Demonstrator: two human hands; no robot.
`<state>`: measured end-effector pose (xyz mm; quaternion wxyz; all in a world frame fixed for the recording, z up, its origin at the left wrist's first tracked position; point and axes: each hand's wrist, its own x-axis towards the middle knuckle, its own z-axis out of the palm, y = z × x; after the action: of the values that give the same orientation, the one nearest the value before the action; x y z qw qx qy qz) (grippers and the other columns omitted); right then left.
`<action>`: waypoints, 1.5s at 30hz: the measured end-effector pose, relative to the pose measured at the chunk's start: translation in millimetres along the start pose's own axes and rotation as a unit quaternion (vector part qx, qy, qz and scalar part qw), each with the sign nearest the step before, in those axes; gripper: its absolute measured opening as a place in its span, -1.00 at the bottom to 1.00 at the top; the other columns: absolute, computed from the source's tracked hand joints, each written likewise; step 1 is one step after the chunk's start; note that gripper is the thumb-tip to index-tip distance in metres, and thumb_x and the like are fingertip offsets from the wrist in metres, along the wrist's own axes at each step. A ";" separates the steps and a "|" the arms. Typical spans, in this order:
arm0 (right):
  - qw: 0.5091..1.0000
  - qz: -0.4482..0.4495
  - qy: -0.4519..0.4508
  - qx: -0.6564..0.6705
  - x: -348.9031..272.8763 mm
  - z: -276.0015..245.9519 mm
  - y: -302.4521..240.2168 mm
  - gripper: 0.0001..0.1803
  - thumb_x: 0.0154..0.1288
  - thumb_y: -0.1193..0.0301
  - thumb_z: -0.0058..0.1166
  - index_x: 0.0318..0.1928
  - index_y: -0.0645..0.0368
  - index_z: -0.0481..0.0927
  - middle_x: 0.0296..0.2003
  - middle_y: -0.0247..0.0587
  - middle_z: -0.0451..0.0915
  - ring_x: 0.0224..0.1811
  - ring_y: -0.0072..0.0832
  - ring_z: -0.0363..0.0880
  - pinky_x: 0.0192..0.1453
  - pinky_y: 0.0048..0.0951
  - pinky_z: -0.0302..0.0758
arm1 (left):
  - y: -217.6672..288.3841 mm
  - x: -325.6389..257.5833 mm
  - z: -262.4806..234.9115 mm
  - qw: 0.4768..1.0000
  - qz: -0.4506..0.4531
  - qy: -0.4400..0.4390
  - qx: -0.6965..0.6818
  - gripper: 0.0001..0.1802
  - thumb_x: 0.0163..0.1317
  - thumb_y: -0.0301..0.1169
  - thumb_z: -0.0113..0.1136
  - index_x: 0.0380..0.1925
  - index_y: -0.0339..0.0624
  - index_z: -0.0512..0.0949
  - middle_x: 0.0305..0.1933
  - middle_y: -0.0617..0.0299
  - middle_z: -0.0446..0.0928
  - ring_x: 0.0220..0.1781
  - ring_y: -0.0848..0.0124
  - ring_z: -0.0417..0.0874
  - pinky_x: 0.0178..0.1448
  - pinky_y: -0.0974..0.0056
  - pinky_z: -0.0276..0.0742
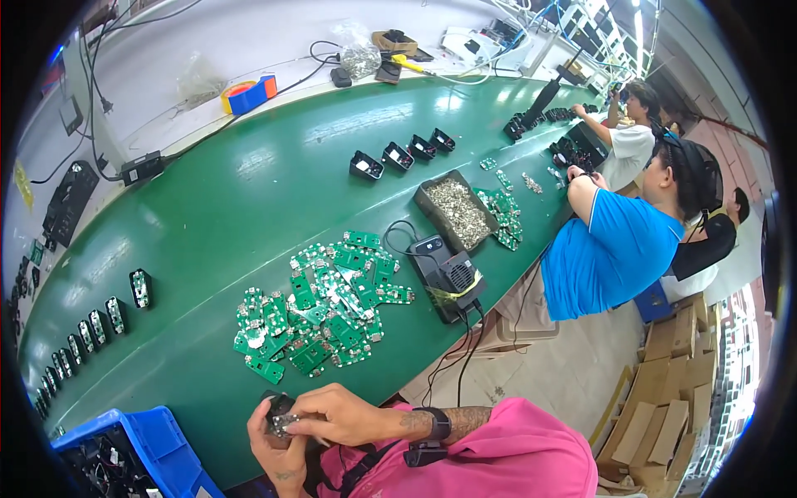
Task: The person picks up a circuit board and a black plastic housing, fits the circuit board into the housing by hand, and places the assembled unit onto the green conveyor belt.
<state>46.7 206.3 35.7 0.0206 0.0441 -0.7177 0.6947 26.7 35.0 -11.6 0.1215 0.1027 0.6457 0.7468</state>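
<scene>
Hands, two: left hand (272,448) gripping a black housing (281,403) by the near edge of the green table (207,216); right hand (336,412) pinching a small part (284,422) against it, fit unclear. Apparently done: one row of board-filled housings (115,315), table's left. Apparently left: this unit, seemingly mid-assembly; one large heap of loose green boards (310,354); dark parts (108,465) in a blue bin (162,436).

Lit bright and fairly even, from overhead tube lights (638,37) at upper right. Glaring in whitish streaks off the green table (207,241). Bent hard toward the edges, black at corners. Reasonably sharp mid-frame.
</scene>
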 end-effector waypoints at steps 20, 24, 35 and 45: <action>0.959 -0.114 -0.027 -0.257 6.4 19.4 3.1 -0.89 0.32 0.40 0.09 -0.33 0.16 0.59 -0.48 -0.17 0.57 -0.42 -0.19 0.63 -0.40 -0.27 0.54 | 21.9 -0.5 13.5 0.976 0.026 0.187 0.111 -0.40 0.20 -0.63 0.15 0.30 -0.38 0.35 0.11 0.09 0.53 0.04 0.42 0.56 0.09 0.34 0.52; 0.940 -0.092 0.014 -0.328 8.1 4.6 2.8 -0.88 0.27 0.45 0.14 -0.42 0.14 0.54 -0.50 -0.20 0.52 -0.50 -0.24 0.59 -0.51 -0.25 0.48 | 29.5 5.9 9.1 0.994 0.008 0.060 0.086 -0.39 0.19 -0.74 -0.01 0.31 -0.37 0.32 0.14 0.06 0.51 0.02 0.46 0.57 0.02 0.39 0.55; 0.944 -0.040 0.043 -0.324 10.6 17.5 5.1 -0.84 0.30 0.44 0.20 -0.43 0.20 0.56 -0.60 -0.20 0.52 -0.63 -0.23 0.54 -0.55 -0.28 0.42 | 35.4 1.8 0.4 0.998 -0.061 0.034 -0.003 -0.52 0.35 -0.66 -0.01 0.27 -0.28 0.31 0.10 0.01 0.52 -0.28 0.47 0.71 -0.36 0.46 0.61; 0.988 0.030 0.003 -0.155 22.0 20.1 8.0 -0.61 0.39 0.51 0.02 0.21 0.22 0.49 -0.22 0.12 0.65 -0.30 -0.08 0.68 -0.21 -0.23 0.58 | 24.7 5.7 3.0 0.997 -0.068 0.036 -0.009 -0.55 0.34 -0.68 -0.01 0.23 -0.32 0.33 0.13 -0.05 0.51 -0.30 0.42 0.74 -0.31 0.40 0.72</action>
<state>24.8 185.7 29.1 0.0089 0.0168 -0.8175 0.5757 21.1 36.3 13.2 0.1495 0.0300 0.6485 0.7457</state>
